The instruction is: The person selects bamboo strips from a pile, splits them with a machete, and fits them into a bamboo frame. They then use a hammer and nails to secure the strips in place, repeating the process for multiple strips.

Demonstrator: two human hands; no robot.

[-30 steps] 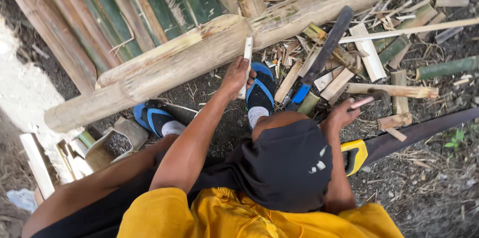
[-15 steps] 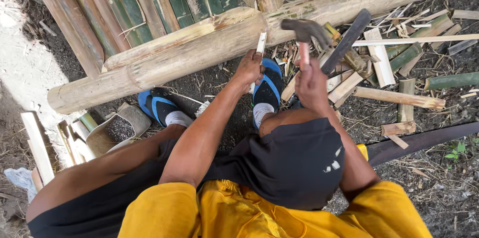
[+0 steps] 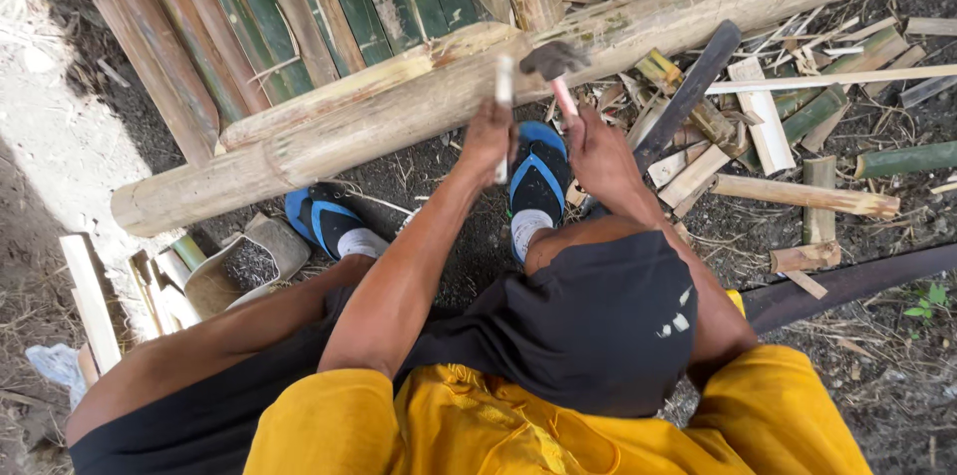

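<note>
Gripping a hammer (image 3: 554,64) in the closed right hand (image 3: 601,154) while the left hand (image 3: 487,139) pinches a pale peg (image 3: 504,86) upright against the thick bamboo pole (image 3: 329,141) lying on the ground, strikes should probably land squarely, clear of fingers.

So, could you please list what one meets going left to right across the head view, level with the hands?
Thick bamboo pole → left hand holding a pale peg → hammer in the right hand → dark flat blade → split bamboo offcuts.
</note>
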